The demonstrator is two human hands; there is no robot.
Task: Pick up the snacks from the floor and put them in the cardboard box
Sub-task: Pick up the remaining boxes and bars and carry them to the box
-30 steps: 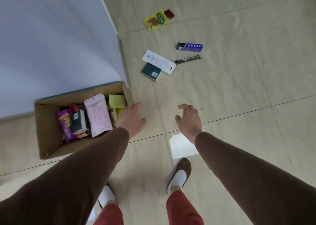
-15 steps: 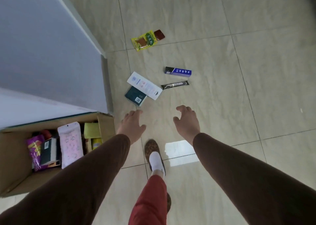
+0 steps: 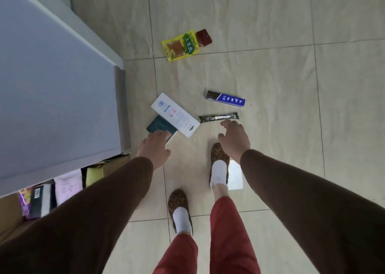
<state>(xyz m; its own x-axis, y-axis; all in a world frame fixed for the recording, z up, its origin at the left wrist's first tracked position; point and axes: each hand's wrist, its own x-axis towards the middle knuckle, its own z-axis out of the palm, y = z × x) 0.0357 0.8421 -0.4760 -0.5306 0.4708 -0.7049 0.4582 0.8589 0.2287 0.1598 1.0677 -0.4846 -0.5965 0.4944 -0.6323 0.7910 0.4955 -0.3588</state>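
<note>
Several snacks lie on the tiled floor ahead: a yellow and red packet (image 3: 186, 45) farthest off, a blue box (image 3: 226, 98), a thin black bar (image 3: 218, 117), a long white packet (image 3: 175, 114) and a dark teal packet (image 3: 158, 126) partly under it. My left hand (image 3: 155, 146) hangs open over the teal packet's near edge. My right hand (image 3: 234, 139) is open, fingertips just short of the black bar. The cardboard box (image 3: 113, 166) sits at lower left, half hidden by the white surface and my left sleeve, with pink, purple and yellow packets inside.
A large pale blue-white surface (image 3: 52, 82) with a grey corner post (image 3: 123, 109) fills the left side and overhangs the box. My feet in leopard slippers (image 3: 218, 165) stand on the tiles just behind my hands.
I have stepped forward; the snacks are now much closer and the box has slid to the lower left. Both hands have reached out to the teal packet and black bar.
</note>
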